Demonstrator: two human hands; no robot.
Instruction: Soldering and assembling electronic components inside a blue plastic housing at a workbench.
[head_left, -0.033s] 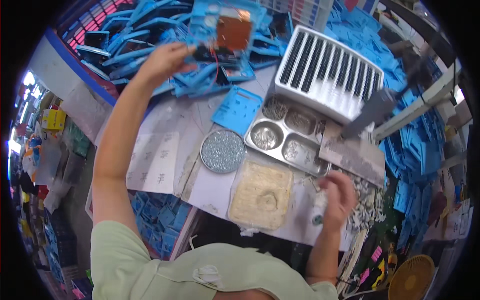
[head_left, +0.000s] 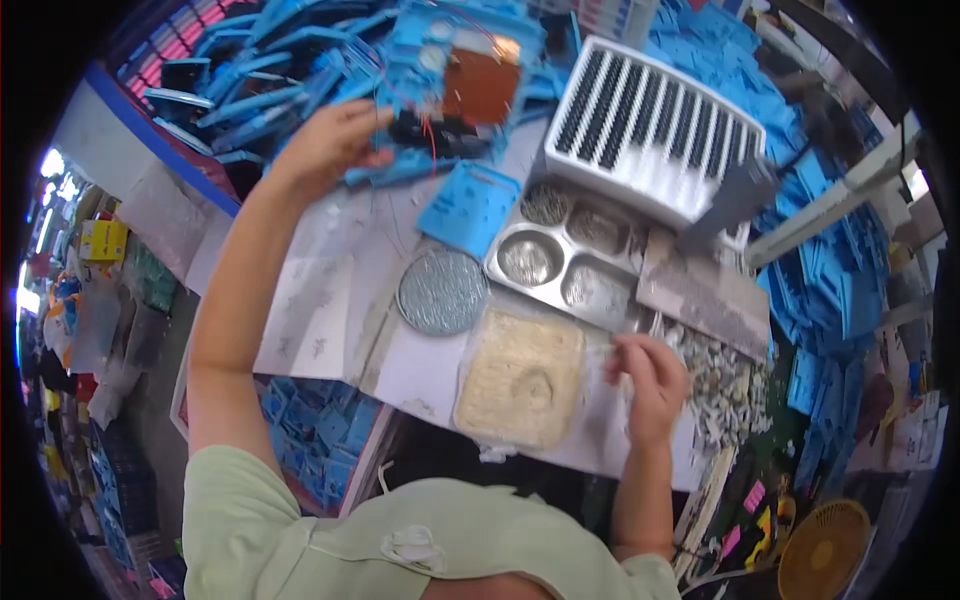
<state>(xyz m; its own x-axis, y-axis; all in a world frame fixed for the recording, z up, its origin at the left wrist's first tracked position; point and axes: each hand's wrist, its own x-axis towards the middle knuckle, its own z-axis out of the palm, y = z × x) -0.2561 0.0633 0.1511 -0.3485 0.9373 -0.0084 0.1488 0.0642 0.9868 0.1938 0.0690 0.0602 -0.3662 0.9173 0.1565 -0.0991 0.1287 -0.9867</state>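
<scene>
My left hand (head_left: 335, 150) is closed at the near left side of a blue plastic casing (head_left: 410, 50), which has a copper-coloured plate (head_left: 482, 88) and thin red wires. The exact grip is hard to see. Below it a flat blue plastic cover (head_left: 468, 210) lies on the worktable (head_left: 410, 385). My right hand (head_left: 655, 388) hovers right of a yellowish block (head_left: 522, 380) in clear wrap, with curled, blurred fingers; whatever they hold is too smeared to name. A steel compartment tray (head_left: 560, 275) with small metal parts and a round dish (head_left: 442, 292) of tiny grey pieces stand beyond the block.
Blue casings (head_left: 265, 100) are heaped at the back left, and more blue parts (head_left: 825, 280) are stacked at the right. A white tray (head_left: 655, 130) holds rows of black parts. A grey post-like tool (head_left: 728, 205) leans over it. Small pale scraps (head_left: 720, 390) lie at the right.
The blue casing and my left hand have come a little nearer to me. My right hand has shifted slightly left and up, from the tray's near corner toward the yellowish block.
</scene>
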